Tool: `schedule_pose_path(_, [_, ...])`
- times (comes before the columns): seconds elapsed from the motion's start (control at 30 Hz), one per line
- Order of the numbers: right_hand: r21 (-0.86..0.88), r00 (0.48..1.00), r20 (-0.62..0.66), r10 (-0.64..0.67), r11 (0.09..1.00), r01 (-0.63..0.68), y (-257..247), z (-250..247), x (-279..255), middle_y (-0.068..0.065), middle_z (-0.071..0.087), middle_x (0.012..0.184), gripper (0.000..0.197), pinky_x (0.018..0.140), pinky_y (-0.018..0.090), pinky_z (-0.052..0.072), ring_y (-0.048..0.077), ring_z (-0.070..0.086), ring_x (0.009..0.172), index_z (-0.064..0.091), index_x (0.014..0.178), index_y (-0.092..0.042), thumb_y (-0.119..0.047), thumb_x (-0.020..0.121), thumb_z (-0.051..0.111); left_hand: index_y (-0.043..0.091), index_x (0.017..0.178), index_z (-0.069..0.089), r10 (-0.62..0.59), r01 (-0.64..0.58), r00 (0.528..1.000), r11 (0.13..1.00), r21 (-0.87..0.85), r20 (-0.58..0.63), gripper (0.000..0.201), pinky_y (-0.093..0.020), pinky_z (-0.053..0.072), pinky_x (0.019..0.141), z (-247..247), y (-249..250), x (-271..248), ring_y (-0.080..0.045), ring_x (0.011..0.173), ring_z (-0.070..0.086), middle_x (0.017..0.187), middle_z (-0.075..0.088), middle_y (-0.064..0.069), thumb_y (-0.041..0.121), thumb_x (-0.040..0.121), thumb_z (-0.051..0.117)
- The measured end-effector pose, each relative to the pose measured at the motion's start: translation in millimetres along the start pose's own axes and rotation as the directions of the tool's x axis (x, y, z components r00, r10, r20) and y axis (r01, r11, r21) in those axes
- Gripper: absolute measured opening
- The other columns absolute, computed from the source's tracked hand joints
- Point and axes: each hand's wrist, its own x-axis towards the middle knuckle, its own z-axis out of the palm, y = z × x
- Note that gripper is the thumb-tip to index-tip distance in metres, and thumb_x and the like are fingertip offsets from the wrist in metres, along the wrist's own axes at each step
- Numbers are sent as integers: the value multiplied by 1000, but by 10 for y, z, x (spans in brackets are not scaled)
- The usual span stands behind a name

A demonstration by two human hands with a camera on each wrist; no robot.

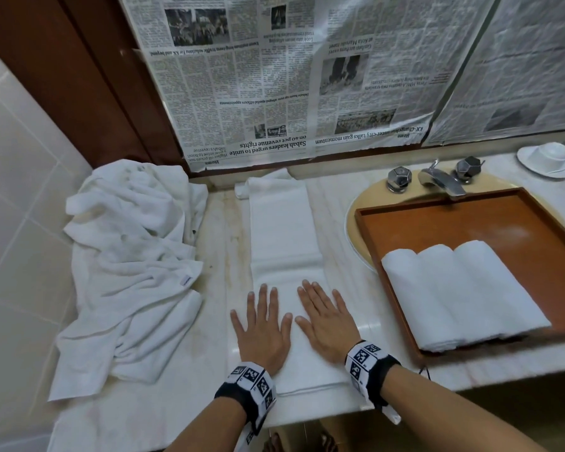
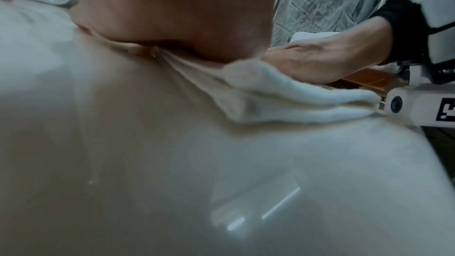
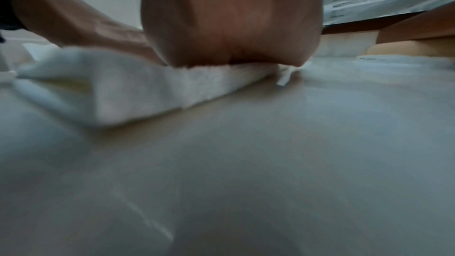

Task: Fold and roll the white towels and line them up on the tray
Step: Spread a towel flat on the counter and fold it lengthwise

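Observation:
A white towel (image 1: 282,236) folded into a long narrow strip lies lengthwise on the marble counter, running from the wall to the front edge. My left hand (image 1: 263,324) and right hand (image 1: 327,321) lie flat side by side on its near end, fingers spread and straight. The wrist views show each palm pressing the towel's folded end (image 2: 283,92) (image 3: 138,89) onto the counter. To the right, a brown wooden tray (image 1: 444,220) holds three rolled white towels (image 1: 454,291) lined up at its front.
A heap of loose white towels (image 1: 131,256) lies on the counter's left, hanging over its front edge. The tray covers a yellow sink (image 1: 361,210) with chrome taps (image 1: 441,179). A white cup and saucer (image 1: 547,158) stands far right. Newspaper (image 1: 274,76) covers the wall behind.

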Motion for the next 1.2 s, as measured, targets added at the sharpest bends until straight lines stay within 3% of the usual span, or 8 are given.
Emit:
schedule_pose_path(0.1, [19,999,-28,23,1000,-23,113,-58,119,-13,-26,159,75,119,42,-16,6,-21,149,-16,156,-25,-63,90,-11,38,154,-22,-42,42,999,999,1,13,76,-58,-14,118,-34,5,116,-14,151,-22,157,-33,19,63,82,-22])
schedule_pose_path(0.2, [43,995,-28,99,994,-98,160,-73,160,-12,-27,160,73,119,41,-16,9,-22,149,-18,155,-23,-61,94,-7,40,154,-21,-40,40,999,999,-1,19,75,-59,-13,119,-74,-31,144,-14,151,-21,156,-32,22,63,82,-20])
schedule_pose_path(0.43, [200,990,-110,90,977,-67,186,-75,-320,-2,9,166,77,123,40,9,17,10,152,18,158,-18,-52,91,-2,37,158,7,65,-64,998,995,-81,-1,78,-54,-2,121,-91,-181,-340,-15,154,-7,165,-6,18,66,86,2])
schedule_pose_path(0.53, [216,959,-276,-67,968,130,166,4,-728,1,51,141,50,103,39,43,21,50,126,54,136,-18,-44,97,36,34,151,34,170,-184,980,970,-156,-100,65,-53,16,119,29,-264,-627,-17,150,19,162,23,13,62,92,30])
schedule_pose_path(0.6, [192,935,-315,-165,954,233,187,74,-950,-2,57,123,39,88,32,51,17,57,107,62,120,-21,-42,89,54,32,141,50,250,-284,950,942,-178,-188,54,-47,33,113,109,-313,-759,-17,140,39,152,42,10,55,91,48])
schedule_pose_path(0.77, [66,920,-240,-309,941,333,249,158,-1150,-5,59,113,36,79,24,51,12,55,99,65,108,-22,-45,81,59,33,122,64,341,-388,906,906,-168,-251,43,-37,41,99,142,-287,-943,-12,119,53,130,57,14,55,86,60])
schedule_pose_path(1.03, [-7,934,-248,-257,965,263,126,113,-1029,-2,61,86,13,50,23,50,16,60,79,66,81,-15,-26,76,68,34,120,62,390,-406,905,911,-73,-170,50,-34,45,86,108,-234,-965,-14,108,52,121,57,11,59,77,65])
schedule_pose_path(1.2, [163,982,-105,-159,971,175,115,-94,-879,3,63,94,20,74,33,48,21,57,87,63,102,-14,-28,94,52,32,106,65,341,-353,917,935,-26,-205,31,-30,43,68,60,-192,-962,-16,87,58,99,59,13,48,81,55])
